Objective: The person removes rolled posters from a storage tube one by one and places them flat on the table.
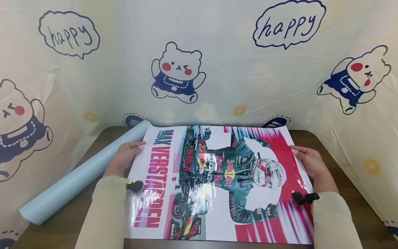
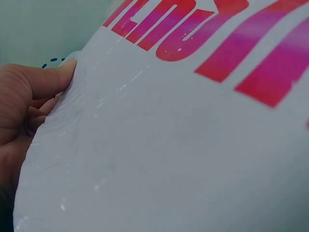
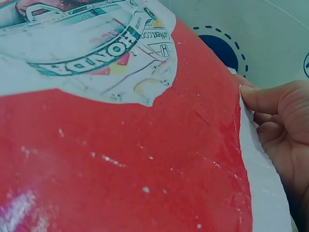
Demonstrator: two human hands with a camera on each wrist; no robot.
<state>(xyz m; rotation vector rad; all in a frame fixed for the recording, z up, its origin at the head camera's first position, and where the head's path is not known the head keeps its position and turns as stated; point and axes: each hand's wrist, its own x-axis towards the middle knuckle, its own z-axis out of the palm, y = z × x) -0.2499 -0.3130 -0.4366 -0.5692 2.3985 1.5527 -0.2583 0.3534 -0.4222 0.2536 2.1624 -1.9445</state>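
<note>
A glossy poster (image 1: 217, 207) of a racing driver and car, lettered "MAX VERSTAPPEN", lies sideways between my two hands. At its left edge, my left hand (image 1: 124, 157) pinches the poster between thumb and fingers. My right hand (image 1: 314, 166) holds the opposite edge, near the upper part. The left wrist view shows the left thumb (image 2: 53, 79) on the printed face, the other fingers partly hidden behind the sheet. In the right wrist view the right thumb (image 3: 260, 99) presses on a white border beside the red print, with curled fingers beneath.
A long pale blue roll (image 1: 84, 173) lies diagonally on the brown wooden table (image 1: 351, 207), left of the poster and behind the left forearm. A cream curtain (image 1: 224, 76) printed with bears and "happy" bubbles encloses the table's back and sides.
</note>
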